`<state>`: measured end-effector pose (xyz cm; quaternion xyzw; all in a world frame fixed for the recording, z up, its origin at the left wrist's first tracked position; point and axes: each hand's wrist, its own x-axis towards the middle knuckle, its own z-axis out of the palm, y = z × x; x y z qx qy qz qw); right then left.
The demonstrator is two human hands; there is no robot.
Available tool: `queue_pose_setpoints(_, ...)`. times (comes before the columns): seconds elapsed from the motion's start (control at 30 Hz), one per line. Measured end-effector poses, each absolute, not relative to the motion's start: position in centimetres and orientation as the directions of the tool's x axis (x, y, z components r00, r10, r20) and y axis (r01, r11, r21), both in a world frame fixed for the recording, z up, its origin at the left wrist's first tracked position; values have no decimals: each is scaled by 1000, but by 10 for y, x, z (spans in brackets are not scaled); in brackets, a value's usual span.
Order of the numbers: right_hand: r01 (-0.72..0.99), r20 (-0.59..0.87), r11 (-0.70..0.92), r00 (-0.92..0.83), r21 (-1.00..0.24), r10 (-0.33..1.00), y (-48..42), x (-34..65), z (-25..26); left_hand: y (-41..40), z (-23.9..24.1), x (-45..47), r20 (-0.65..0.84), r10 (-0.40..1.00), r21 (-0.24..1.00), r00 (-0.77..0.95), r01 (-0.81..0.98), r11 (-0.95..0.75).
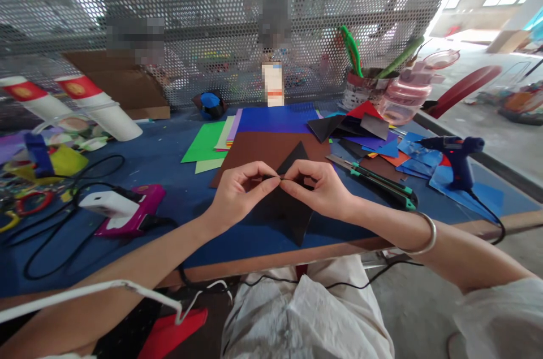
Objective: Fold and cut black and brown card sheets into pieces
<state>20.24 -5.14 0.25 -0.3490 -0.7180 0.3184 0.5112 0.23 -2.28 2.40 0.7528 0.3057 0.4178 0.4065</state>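
Between my hands is a folded piece of black paper (299, 217), with points sticking out above and below my fingers. My left hand (244, 189) pinches its left side between thumb and forefinger. Right beside it, my right hand (316, 185) pinches the same paper, so the fingertips of both hands nearly meet. My fingers cover the part being pinched. Behind the paper lies a large brown sheet (263, 150), with a blue sheet (278, 120) at its far end. A green and black utility knife (377, 181) rests to the right of my right hand, its blade pointing left.
A blue hot glue gun (458, 158) stands at the right on blue scraps. Folded paper pieces (356, 124) lie in front of a pink bottle (403, 96). At left are a magenta power strip (136, 217) with black cables, paper cups (99, 107) and red-handled scissors (34, 203).
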Motion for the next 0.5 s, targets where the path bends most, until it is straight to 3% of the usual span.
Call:
queue_pose_setpoints(0.13,166,504,546,-239,-821,830,-52,202,2,-23,25,1,406,768,852,495,99,-514)
queue_pose_setpoints(0.5,192,484,531,-243,-825,841,-53,204,3,-19,16,-1,346,800,923,491,-23,-385)
